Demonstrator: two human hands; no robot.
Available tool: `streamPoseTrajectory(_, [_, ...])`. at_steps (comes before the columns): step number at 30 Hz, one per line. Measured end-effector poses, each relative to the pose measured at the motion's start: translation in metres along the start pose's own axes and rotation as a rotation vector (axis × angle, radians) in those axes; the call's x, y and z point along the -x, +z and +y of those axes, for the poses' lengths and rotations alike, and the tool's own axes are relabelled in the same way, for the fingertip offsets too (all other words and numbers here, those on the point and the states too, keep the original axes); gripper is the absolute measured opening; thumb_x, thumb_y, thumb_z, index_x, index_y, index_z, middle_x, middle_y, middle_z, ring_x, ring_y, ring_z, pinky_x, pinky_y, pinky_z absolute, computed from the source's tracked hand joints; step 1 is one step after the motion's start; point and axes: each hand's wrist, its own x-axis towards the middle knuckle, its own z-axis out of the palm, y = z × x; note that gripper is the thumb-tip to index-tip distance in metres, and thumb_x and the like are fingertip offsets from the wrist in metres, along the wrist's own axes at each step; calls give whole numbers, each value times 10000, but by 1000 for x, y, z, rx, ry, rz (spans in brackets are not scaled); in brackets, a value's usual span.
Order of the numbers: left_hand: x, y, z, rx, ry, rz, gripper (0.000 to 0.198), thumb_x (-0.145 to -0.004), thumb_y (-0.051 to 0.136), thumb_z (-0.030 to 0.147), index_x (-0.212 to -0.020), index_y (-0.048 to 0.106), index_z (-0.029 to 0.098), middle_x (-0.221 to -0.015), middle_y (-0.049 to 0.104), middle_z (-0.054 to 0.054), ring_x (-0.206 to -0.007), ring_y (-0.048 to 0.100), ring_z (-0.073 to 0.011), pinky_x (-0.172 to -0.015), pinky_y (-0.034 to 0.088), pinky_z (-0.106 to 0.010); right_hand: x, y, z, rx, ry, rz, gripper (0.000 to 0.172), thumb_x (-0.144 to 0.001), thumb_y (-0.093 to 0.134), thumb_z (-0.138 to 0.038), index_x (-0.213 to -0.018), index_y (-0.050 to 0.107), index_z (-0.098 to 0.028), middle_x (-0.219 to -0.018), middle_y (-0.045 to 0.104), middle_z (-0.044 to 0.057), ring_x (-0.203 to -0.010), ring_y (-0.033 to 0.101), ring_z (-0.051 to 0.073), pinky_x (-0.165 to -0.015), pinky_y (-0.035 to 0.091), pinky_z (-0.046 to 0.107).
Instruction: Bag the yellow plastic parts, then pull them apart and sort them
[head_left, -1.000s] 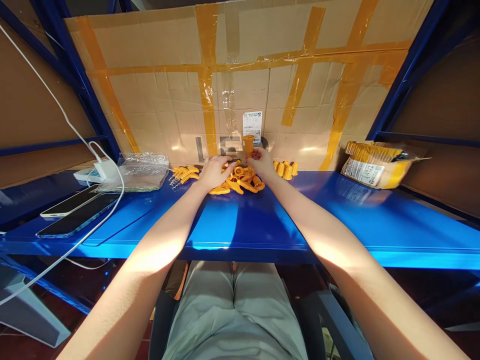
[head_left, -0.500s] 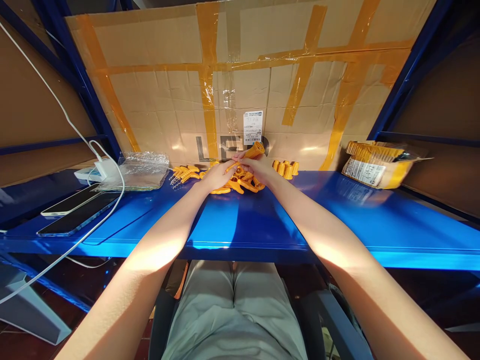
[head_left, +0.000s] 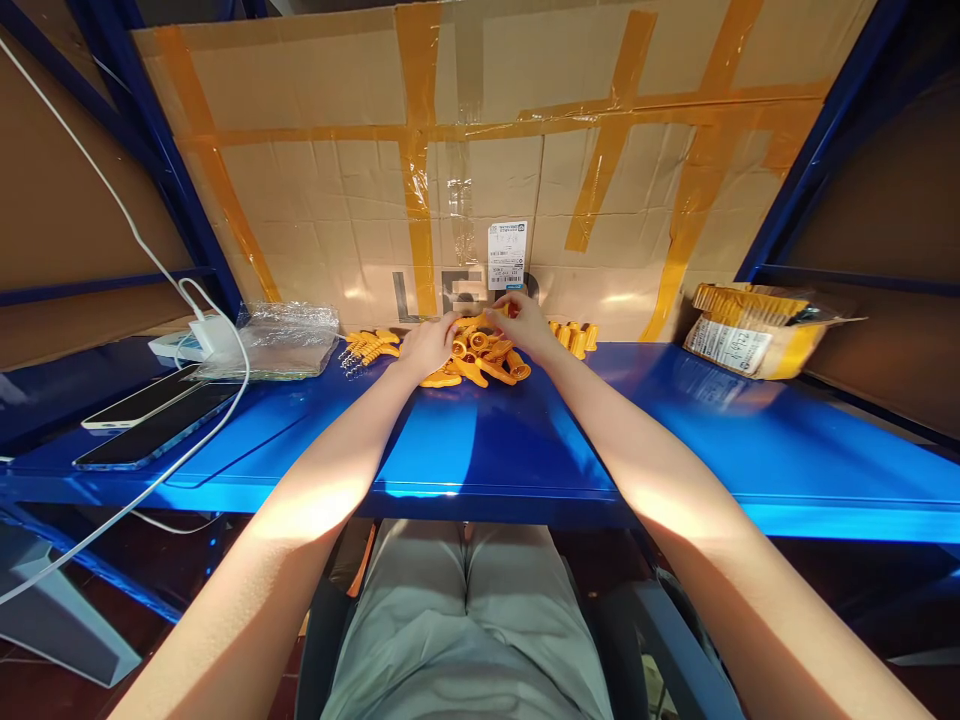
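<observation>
My left hand (head_left: 429, 345) is at the left of a pile of glossy orange plastic parts (head_left: 472, 368), its fingers closed on an orange piece (head_left: 471, 321) that reaches toward the right. My right hand (head_left: 527, 326) is at the pile's back right, thumb and fingers pinched around a small orange part, mostly hidden by the fingers. Hollow tubes with flared, open ends and curved, arm-like pieces make up the pile. Left of it lie ribbed orange pieces (head_left: 373, 345) beside thin metal coils (head_left: 352, 358). Several short orange cylinders (head_left: 576, 340) stand upright to the right.
A taped cardboard sheet (head_left: 337, 200) backs the blue table (head_left: 555, 450). At left are a clear plastic packet (head_left: 289, 340), a white charger (head_left: 214, 335), its cable (head_left: 244, 375) and two phones (head_left: 154, 430). An opened yellow package (head_left: 750, 335) sits at right.
My hands have drawn apart, the right one moving slightly right. The flared orange tube that stuck out above them no longer shows there.
</observation>
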Motion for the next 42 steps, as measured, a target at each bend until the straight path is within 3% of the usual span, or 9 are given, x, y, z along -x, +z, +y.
streamPoseTrajectory(5, [-2, 3, -13, 2, 55, -27, 462, -961, 384, 243, -1390, 557, 256, -1241, 693, -108, -1114, 655, -303, -929, 500, -415, 7, 3, 0, 553, -122, -265, 99, -807, 678, -248, -882, 673, -184, -905, 718, 59, -881, 660, 220, -802, 506, 332])
streamPoseTrajectory(10, [-2, 8, -16, 3, 109, -110, 502, -931, 441, 255, -1424, 529, 278, -1222, 702, -100, -1116, 652, -300, -939, 490, -405, 13, 6, -6, 926, -123, -445, 162, -871, 612, -194, -1007, 696, -170, -1119, 705, 144, -1041, 651, 281, -829, 488, 344])
streamPoseTrajectory(14, [-2, 8, -13, -2, 100, -116, 492, -923, 467, 315, -1408, 543, 279, -1071, 738, -93, -1007, 683, -293, -870, 510, -380, 12, 2, -4, 1066, -229, -411, 261, -900, 535, -140, -1128, 658, -112, -1209, 641, 198, -1162, 575, 314, -873, 479, 375])
streamPoseTrajectory(17, [-1, 5, -11, -16, 89, -79, 467, -908, 481, 315, -1365, 566, 267, -986, 740, -86, -952, 689, -296, -832, 514, -376, 11, 0, -3, 1080, -281, -368, 326, -896, 505, -103, -1203, 614, -102, -1220, 628, 196, -1129, 580, 303, -907, 468, 397])
streamPoseTrajectory(22, [0, 0, -9, -19, 81, 6, 417, -928, 448, 303, -1322, 575, 248, -981, 736, -88, -955, 687, -292, -827, 510, -374, 11, 2, -2, 977, -236, -354, 349, -948, 458, -180, -1276, 557, -119, -1287, 615, 184, -1139, 594, 297, -985, 434, 461])
streamPoseTrajectory(27, [1, -2, -7, -20, 99, 10, 406, -932, 438, 296, -1311, 576, 249, -996, 730, -92, -948, 685, -296, -811, 509, -385, 8, 1, 3, 947, -185, -362, 308, -950, 458, -181, -1236, 571, -187, -1270, 652, 126, -1156, 598, 281, -1049, 368, 536])
streamPoseTrajectory(31, [0, -1, -6, 21, 86, 36, 396, -917, 461, 306, -1288, 586, 252, -962, 726, -84, -947, 681, -298, -801, 505, -376, 9, -2, -1, 1028, -279, -311, 310, -929, 482, -160, -1221, 586, -166, -1197, 674, 146, -1105, 610, 298, -1043, 359, 539])
streamPoseTrajectory(36, [-5, 5, -5, 160, 58, 59, 343, -882, 525, 327, -1198, 632, 248, -847, 709, -48, -860, 679, -257, -775, 500, -333, 13, -5, -11, 1137, -421, -219, 386, -901, 440, -89, -1250, 587, -162, -1163, 665, 163, -1111, 578, 326, -1107, 247, 592])
streamPoseTrajectory(42, [-3, 3, -4, 111, 44, 72, 353, -878, 520, 340, -1202, 629, 255, -872, 716, -57, -897, 680, -276, -772, 500, -344, 13, -5, -8, 1109, -396, -209, 353, -933, 425, -145, -1252, 576, -149, -1160, 654, 155, -1088, 585, 312, -1121, 238, 559])
